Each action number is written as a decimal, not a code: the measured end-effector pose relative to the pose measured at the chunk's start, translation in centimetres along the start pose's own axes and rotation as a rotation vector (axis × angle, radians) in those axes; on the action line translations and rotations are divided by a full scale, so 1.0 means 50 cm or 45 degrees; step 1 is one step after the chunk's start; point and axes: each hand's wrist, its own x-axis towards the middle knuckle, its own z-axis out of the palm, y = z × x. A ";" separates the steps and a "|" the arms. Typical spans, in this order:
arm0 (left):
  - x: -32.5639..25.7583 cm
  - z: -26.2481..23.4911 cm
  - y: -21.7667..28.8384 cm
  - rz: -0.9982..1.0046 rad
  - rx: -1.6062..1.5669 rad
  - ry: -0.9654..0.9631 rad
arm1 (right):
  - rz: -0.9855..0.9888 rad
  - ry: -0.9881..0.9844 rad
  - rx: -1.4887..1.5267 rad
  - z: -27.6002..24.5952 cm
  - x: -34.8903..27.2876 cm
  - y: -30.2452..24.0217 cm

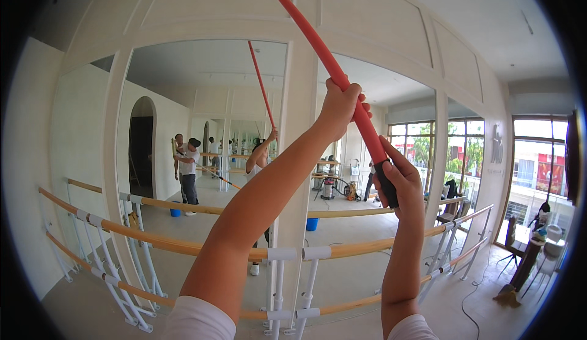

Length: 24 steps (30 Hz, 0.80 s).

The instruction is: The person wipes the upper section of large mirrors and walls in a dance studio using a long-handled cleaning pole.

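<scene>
while both your arms reach up from the lower edge of the head view, your two hands share one long red pole. your left hand is the higher one, its fingers wrapped firmly round the red shaft. your right hand sits below it, grasping the pole near its lower end, around the black grip. the pole slants up and to your left from your hands, and its far end runs out past the upper edge.

ahead of you stands a wall with tall mirror panels parted by a white upright strip. in the glass left of that strip you can see the reflected pole slanting above a figure with a raised arm, and further left two reflected people close together.

before the mirrors, below your hands, a ballet barre runs across with an upper wooden rail and a lower one, both on pale metal posts. over to your right are a large window, a chair, and a broom head on the floor, with a dark cable lying nearby.
</scene>
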 end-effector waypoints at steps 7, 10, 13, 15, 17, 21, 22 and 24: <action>0.081 -0.060 0.022 -0.097 0.017 -0.013 | -0.024 0.070 -0.012 0.061 0.072 0.027; 0.117 -0.096 0.015 -0.131 0.002 -0.095 | -0.021 0.068 -0.033 0.086 0.086 0.039; 0.155 -0.096 -0.007 -0.179 -0.179 -0.193 | -0.031 0.156 -0.223 0.080 0.105 0.041; 0.179 -0.099 -0.017 -0.180 -0.191 -0.213 | -0.038 0.186 -0.305 0.079 0.121 0.044; 0.198 -0.104 -0.011 -0.125 -0.027 -0.167 | -0.050 0.232 -0.364 0.088 0.142 0.048; 0.218 -0.110 -0.034 0.011 0.339 0.107 | 0.048 0.080 -0.200 0.076 0.203 0.098; 0.216 -0.109 -0.064 0.000 0.320 0.154 | 0.099 0.030 -0.078 0.071 0.208 0.117; 0.208 -0.142 -0.108 -0.046 0.237 0.228 | 0.220 -0.137 0.108 0.066 0.219 0.168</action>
